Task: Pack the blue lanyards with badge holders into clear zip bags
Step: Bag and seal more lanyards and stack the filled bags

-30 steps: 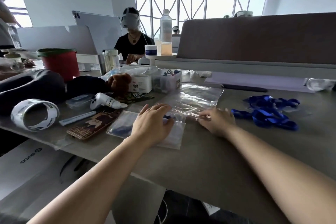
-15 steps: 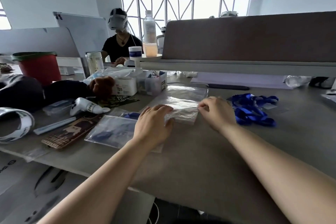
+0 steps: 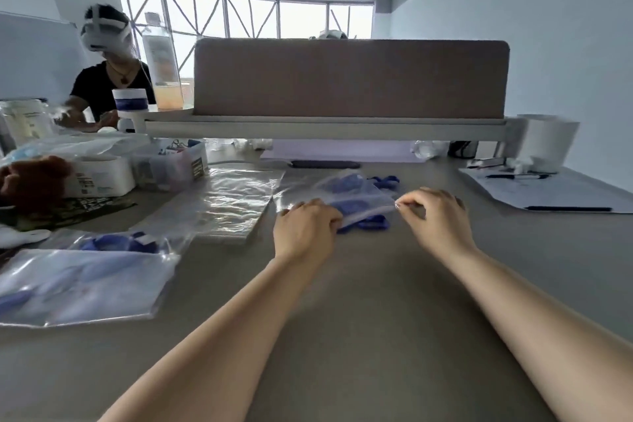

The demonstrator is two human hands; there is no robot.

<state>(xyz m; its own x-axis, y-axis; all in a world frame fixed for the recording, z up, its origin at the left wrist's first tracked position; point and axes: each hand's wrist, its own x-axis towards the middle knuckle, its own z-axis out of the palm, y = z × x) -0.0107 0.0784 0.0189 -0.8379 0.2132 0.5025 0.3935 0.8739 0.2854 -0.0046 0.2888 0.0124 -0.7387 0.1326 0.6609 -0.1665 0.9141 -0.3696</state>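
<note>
Blue lanyards (image 3: 368, 223): loose bunch at mid-desk, packing part done.
Clear zip bag (image 3: 356, 193) is held just over the bunch, left grip (image 3: 305, 229) curled on its left edge, right grip (image 3: 435, 216) pinching its right corner. Whether lanyards sit inside it or only behind cannot be told. Filled bags (image 3: 78, 284) lie at the left of the desk (image 3: 342, 319), empty bags (image 3: 233, 205) stacked near them. Judged: this bunch remains to be bagged and sealed.

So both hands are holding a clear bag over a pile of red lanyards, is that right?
Not quite. The head view shows the lanyards are blue, not red. The left hand and the right hand do both hold the clear bag over them.
</note>
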